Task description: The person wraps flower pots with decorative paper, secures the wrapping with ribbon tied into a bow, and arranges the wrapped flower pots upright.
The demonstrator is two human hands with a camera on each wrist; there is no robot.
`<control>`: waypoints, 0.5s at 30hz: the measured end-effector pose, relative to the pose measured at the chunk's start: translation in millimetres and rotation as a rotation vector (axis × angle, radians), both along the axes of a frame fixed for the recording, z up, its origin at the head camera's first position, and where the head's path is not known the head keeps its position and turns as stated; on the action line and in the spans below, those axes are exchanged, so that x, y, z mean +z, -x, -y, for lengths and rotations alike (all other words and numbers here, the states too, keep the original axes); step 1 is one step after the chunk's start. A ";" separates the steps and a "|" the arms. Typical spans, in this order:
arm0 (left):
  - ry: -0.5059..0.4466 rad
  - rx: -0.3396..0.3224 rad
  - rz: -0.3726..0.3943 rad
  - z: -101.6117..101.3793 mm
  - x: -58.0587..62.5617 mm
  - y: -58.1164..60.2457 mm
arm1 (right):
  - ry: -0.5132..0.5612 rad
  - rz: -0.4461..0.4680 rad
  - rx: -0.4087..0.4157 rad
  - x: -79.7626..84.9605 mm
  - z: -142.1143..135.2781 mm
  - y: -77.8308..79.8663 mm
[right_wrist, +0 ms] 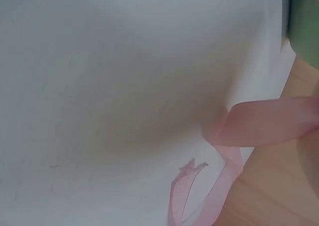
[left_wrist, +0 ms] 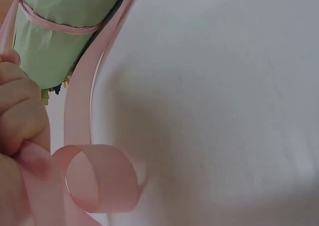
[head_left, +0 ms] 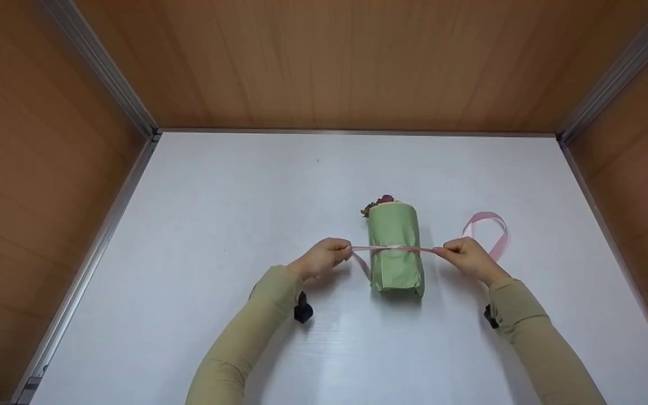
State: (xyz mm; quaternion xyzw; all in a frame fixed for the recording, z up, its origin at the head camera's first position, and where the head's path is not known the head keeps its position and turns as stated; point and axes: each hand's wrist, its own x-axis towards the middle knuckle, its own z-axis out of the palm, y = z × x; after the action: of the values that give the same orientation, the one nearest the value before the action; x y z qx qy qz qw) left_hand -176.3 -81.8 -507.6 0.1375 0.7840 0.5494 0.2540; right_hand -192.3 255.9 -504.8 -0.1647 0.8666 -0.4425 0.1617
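A bouquet wrapped in green paper (head_left: 394, 225) lies on the white table, with dark red flowers (head_left: 385, 199) showing at its far end. Round its middle runs a pink ribbon (left_wrist: 60, 27), crossed on top and drawn straight out to both sides. On the left, my left hand (head_left: 327, 257) pinches one end in curled fingers; a curl of ribbon (left_wrist: 117, 178) hangs beside it in the left wrist view. My right hand (head_left: 467, 257) grips the other end, the loose tail (head_left: 501, 244) looping beyond it. In the right wrist view, the ribbon's cut tip (right_wrist: 184, 183) shows.
Wooden panels (head_left: 324, 67) stand at the back and both sides of the white table (head_left: 234, 185), with metal edging along their foot. Dark wrist devices (head_left: 303, 308) sit under both sleeves.
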 end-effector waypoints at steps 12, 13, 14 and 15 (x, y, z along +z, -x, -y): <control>0.092 0.017 -0.083 2.6 0.5 -2.4 | -0.004 -0.003 -0.012 -7.9 4.8 -2.3; 0.095 0.018 -0.085 2.1 0.7 -1.6 | 0.006 -0.003 -0.010 -4.1 5.8 -4.2; 0.100 0.017 -0.085 1.6 0.9 -0.7 | 0.015 -0.001 -0.011 0.2 7.1 -6.1; 0.106 0.010 -0.087 1.2 1.1 0.3 | 0.022 0.003 -0.014 5.0 8.8 -8.1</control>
State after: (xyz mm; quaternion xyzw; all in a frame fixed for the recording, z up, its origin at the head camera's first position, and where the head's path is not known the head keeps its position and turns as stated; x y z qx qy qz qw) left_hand -176.6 -83.0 -506.5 0.1436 0.8230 0.5019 0.2239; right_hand -184.2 247.1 -499.8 -0.1598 0.8625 -0.4534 0.1582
